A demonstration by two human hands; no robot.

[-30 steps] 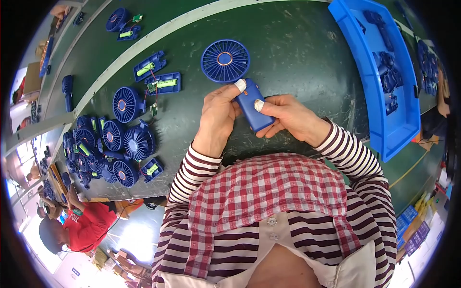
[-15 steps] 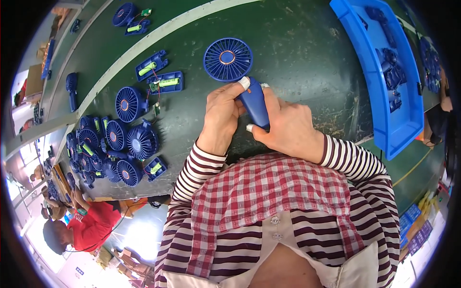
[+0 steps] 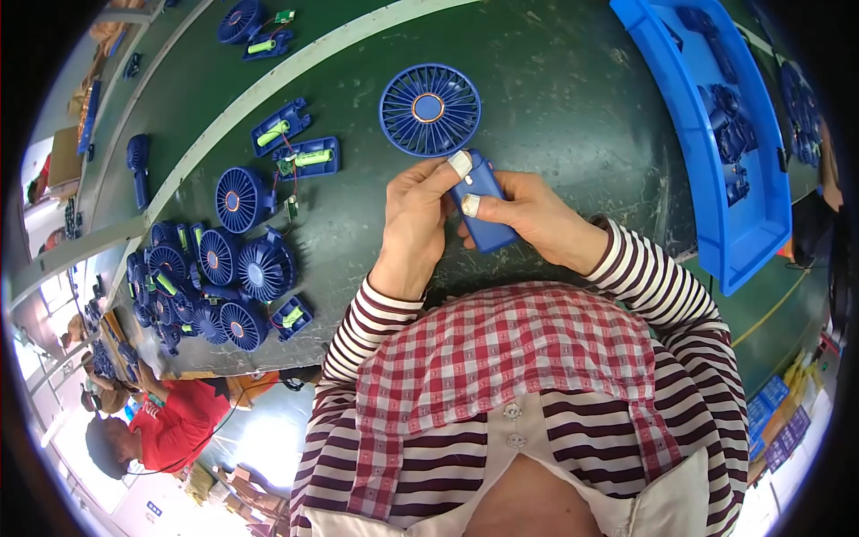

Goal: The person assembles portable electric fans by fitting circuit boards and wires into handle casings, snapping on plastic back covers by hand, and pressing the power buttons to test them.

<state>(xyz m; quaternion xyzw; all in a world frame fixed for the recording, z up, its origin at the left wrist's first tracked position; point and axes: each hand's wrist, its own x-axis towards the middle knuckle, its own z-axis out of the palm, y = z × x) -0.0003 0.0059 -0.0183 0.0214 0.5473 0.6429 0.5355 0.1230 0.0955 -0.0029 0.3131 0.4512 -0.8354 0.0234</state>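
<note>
Between my hands is a blue handheld fan, its round grille head point(image 3: 429, 108) pointing away from me and its handle point(image 3: 490, 224) toward me. My left hand point(image 3: 419, 208) grips the upper handle just below the head, its taped thumb lying on the front. From the other side my right hand point(image 3: 534, 215) is closed round the handle, with its taped thumb pressed on the front near a small light-coloured button. The fingers behind the handle are mostly hidden.
Opened blue fan housings point(image 3: 309, 158) with green cells and loose wires lie left of my hands. Several more fans point(image 3: 215, 257) are heaped farther left. A blue bin point(image 3: 716, 224) with dark blue parts stands at right. A person in red point(image 3: 179, 421) works at lower left.
The fan has rolled in my hands, so the handle's button side now faces up. My right thumb has moved from the handle's lower end onto its front.
</note>
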